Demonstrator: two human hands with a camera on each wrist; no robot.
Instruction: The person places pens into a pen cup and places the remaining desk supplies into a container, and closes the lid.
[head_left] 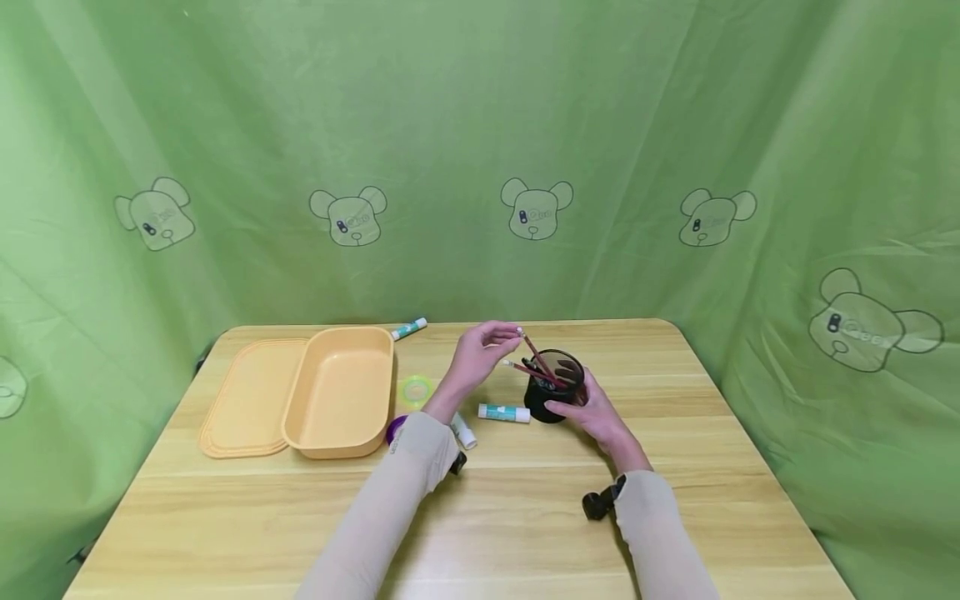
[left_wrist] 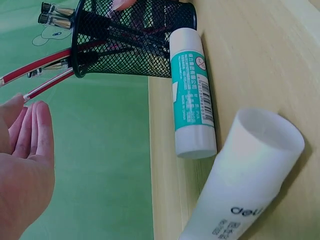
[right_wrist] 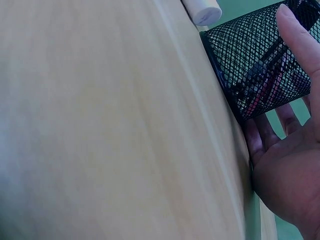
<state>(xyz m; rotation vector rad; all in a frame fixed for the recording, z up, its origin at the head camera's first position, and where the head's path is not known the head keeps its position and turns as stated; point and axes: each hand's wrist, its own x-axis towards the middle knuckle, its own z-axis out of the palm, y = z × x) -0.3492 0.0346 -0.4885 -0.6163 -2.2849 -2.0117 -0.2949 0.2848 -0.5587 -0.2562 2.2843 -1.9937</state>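
Observation:
A black mesh pen holder (head_left: 551,404) stands on the table. My right hand (head_left: 600,412) grips it from the right, thumb (right_wrist: 295,30) across the near side and fingers behind. Two red pencils (left_wrist: 45,65) with white ends lean out of it to the left, beside several black-capped pens (left_wrist: 57,17). My left hand (head_left: 480,354) is at the upper left of the holder and pinches the end of one pencil (head_left: 534,346) between thumb and fingertips. A glue stick (left_wrist: 192,95) with a teal label lies at the holder's left.
A second glue stick (head_left: 463,432) lies under my left forearm, a third (head_left: 409,328) at the back edge. A yellow-green tape roll (head_left: 416,390) and a purple one (head_left: 394,428) lie beside an orange box (head_left: 339,452). Its lid (head_left: 243,408) lies to the left.

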